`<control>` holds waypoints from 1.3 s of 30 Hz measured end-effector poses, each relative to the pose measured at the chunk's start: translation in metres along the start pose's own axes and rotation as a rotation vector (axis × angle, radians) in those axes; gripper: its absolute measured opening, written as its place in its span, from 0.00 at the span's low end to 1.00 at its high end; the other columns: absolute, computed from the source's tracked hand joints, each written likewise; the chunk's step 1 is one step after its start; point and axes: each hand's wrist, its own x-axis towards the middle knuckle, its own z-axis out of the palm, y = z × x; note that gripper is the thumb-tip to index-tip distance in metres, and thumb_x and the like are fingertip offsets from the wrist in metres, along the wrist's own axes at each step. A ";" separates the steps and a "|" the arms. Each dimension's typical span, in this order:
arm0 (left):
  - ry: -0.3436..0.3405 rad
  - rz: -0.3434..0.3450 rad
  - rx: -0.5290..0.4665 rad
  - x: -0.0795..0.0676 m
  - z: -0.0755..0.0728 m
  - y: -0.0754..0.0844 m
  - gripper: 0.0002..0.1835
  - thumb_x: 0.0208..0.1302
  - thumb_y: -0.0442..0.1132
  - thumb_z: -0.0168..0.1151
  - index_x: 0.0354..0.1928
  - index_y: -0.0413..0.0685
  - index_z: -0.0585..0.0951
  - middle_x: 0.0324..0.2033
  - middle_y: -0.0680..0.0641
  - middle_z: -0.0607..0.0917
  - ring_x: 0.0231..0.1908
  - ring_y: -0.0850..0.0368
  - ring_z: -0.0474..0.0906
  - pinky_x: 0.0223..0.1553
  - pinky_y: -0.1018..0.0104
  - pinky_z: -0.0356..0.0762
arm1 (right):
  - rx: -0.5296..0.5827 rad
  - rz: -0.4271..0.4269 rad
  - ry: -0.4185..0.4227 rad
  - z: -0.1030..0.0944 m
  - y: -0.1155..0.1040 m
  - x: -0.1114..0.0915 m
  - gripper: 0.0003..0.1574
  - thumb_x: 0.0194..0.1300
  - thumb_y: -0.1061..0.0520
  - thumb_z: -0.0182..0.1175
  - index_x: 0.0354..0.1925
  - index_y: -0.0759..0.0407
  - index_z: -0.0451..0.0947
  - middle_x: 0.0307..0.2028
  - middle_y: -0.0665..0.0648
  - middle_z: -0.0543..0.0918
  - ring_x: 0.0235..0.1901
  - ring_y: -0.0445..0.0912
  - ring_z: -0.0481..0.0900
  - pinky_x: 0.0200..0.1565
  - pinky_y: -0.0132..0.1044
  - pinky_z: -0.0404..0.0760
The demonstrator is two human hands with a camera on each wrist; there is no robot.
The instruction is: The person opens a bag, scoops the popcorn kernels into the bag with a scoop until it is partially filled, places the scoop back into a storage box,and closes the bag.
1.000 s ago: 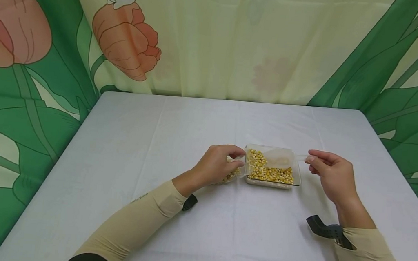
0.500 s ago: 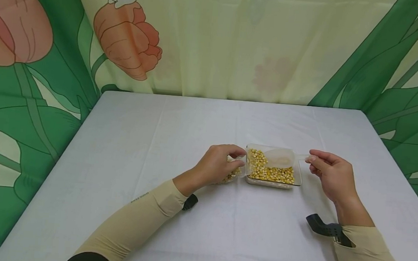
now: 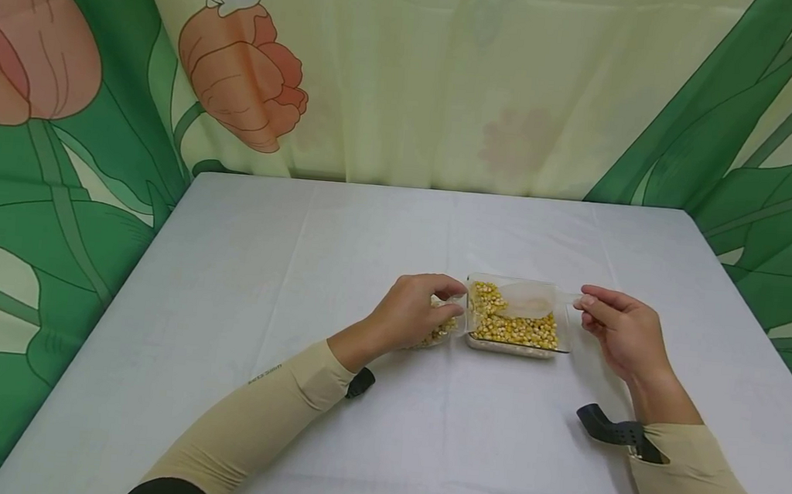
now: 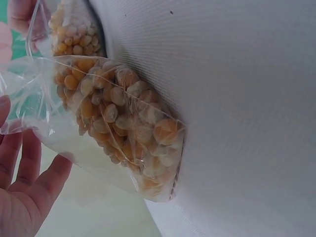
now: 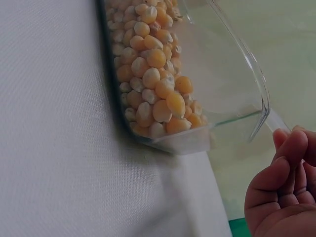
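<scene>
A clear rectangular glass container (image 3: 510, 350) stands on the table, partly filled with yellow corn kernels (image 3: 518, 331). My right hand (image 3: 625, 331) is at its right side and pinches the thin handle of a translucent scoop (image 3: 530, 300). The scoop's bowl lies inside the container, over the kernels toward the back. At the container's left, my left hand (image 3: 408, 306) holds a clear plastic bag (image 4: 116, 116) by its upper part, with fingers and thumb about it. Kernels fill the bag's lower part, which rests on the tablecloth. In the head view the hand hides much of the bag.
A white cloth covers the table (image 3: 296, 270). Behind it hangs a curtain (image 3: 409, 77) printed with flowers and leaves. A black wrist mount (image 3: 612, 427) sticks out from the right sleeve, low over the cloth.
My right hand has shifted slightly left, and the scoop has moved a little left with it inside the container. My left hand and the bag keep their place.
</scene>
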 end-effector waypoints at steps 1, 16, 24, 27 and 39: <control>0.001 0.002 0.001 0.000 0.000 0.000 0.14 0.67 0.38 0.68 0.53 0.44 0.85 0.47 0.50 0.87 0.48 0.58 0.82 0.50 0.69 0.77 | -0.003 -0.001 0.000 0.001 0.000 0.000 0.15 0.73 0.64 0.58 0.38 0.47 0.86 0.33 0.48 0.86 0.30 0.40 0.80 0.34 0.25 0.81; 0.000 -0.004 -0.005 -0.001 0.000 0.001 0.14 0.67 0.37 0.68 0.53 0.43 0.85 0.47 0.50 0.87 0.49 0.57 0.82 0.51 0.68 0.77 | -0.144 -0.016 0.013 0.008 0.009 0.001 0.11 0.74 0.64 0.57 0.42 0.51 0.85 0.32 0.44 0.85 0.31 0.39 0.75 0.34 0.25 0.79; 0.000 -0.016 -0.001 -0.001 0.000 0.001 0.14 0.67 0.38 0.68 0.53 0.45 0.85 0.47 0.50 0.87 0.48 0.58 0.82 0.50 0.69 0.77 | -0.172 0.007 0.006 0.011 0.011 0.003 0.09 0.73 0.63 0.58 0.44 0.52 0.84 0.32 0.43 0.85 0.30 0.39 0.74 0.33 0.25 0.78; -0.003 -0.020 -0.003 -0.001 0.000 0.001 0.14 0.67 0.38 0.68 0.53 0.45 0.85 0.47 0.50 0.87 0.48 0.57 0.82 0.49 0.69 0.77 | -0.135 0.017 -0.004 0.011 0.011 0.003 0.13 0.73 0.64 0.58 0.40 0.48 0.85 0.31 0.44 0.85 0.29 0.39 0.74 0.33 0.25 0.78; 0.003 -0.004 -0.008 -0.002 0.000 0.000 0.14 0.67 0.38 0.68 0.53 0.44 0.85 0.47 0.50 0.87 0.48 0.56 0.82 0.49 0.69 0.77 | -0.005 0.033 -0.042 0.008 0.012 0.002 0.15 0.74 0.64 0.56 0.40 0.49 0.86 0.31 0.47 0.85 0.29 0.40 0.73 0.31 0.27 0.77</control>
